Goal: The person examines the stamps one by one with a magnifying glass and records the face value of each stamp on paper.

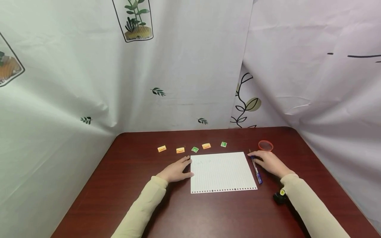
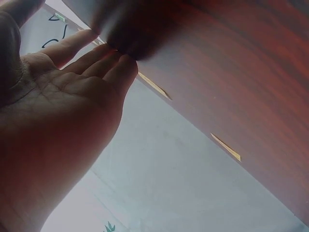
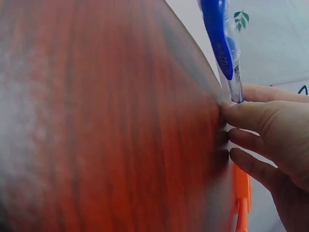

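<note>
A lined sheet of loose-leaf paper (image 1: 223, 173) lies on the table, its punched holes along the near edge and faint marks near its upper left. My left hand (image 1: 176, 170) rests palm down at the sheet's left edge, fingers extended; the left wrist view shows its palm and fingers (image 2: 91, 72) against the tabletop. A blue pen (image 1: 257, 172) lies along the sheet's right edge. Over the pen's far end is my right hand (image 1: 272, 162), index finger across it and thumb beside it. In the right wrist view, the pen (image 3: 219, 41) passes behind the thumb, and the fingertips meet the table.
Behind the sheet lie several small cards, including a yellow one (image 1: 161, 148) and a green one (image 1: 224, 144). A red ring-shaped object (image 1: 265, 145) sits just beyond my right hand. A small black object (image 1: 279, 197) is by the right sleeve. Printed curtains (image 1: 184, 66) surround the table (image 1: 128, 185).
</note>
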A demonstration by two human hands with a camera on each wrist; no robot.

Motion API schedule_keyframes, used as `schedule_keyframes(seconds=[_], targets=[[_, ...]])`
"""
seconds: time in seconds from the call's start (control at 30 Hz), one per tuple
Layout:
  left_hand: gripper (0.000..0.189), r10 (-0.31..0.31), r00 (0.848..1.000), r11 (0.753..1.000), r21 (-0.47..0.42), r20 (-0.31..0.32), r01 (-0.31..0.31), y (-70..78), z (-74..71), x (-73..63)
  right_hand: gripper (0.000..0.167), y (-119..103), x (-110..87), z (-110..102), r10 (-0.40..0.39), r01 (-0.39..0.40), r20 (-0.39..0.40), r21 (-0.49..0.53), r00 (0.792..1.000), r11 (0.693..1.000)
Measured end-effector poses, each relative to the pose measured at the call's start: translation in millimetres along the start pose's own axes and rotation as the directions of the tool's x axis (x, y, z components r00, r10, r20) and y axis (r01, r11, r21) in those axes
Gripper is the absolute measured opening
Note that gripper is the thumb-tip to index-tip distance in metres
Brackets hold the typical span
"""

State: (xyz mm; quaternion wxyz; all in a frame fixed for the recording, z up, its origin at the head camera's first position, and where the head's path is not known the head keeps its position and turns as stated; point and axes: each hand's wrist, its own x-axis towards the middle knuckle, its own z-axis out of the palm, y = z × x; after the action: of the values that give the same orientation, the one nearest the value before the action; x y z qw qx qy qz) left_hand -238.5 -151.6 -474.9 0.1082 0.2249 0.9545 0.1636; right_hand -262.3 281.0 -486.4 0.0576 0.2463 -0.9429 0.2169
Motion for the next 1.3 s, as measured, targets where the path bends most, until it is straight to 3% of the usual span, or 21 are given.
schedule_keyframes(seconds=[0.67,1.3], targets=[[0.074,-0.006,1.000,1.000,-0.017,0.006,0.006,-1.7,5.1,0.4,0.030,-0.8,0.1,0.7,-0.058,0.058,-0.011,-0.012,0.998,0.998],[0.071,0.013,1.000,1.000,0.017,-0.002,-0.013,0.5,-1.8,1.5,0.029,-4.1,1.6,1.6,-0.020,0.020,-0.004,-0.017,1.000,1.000]])
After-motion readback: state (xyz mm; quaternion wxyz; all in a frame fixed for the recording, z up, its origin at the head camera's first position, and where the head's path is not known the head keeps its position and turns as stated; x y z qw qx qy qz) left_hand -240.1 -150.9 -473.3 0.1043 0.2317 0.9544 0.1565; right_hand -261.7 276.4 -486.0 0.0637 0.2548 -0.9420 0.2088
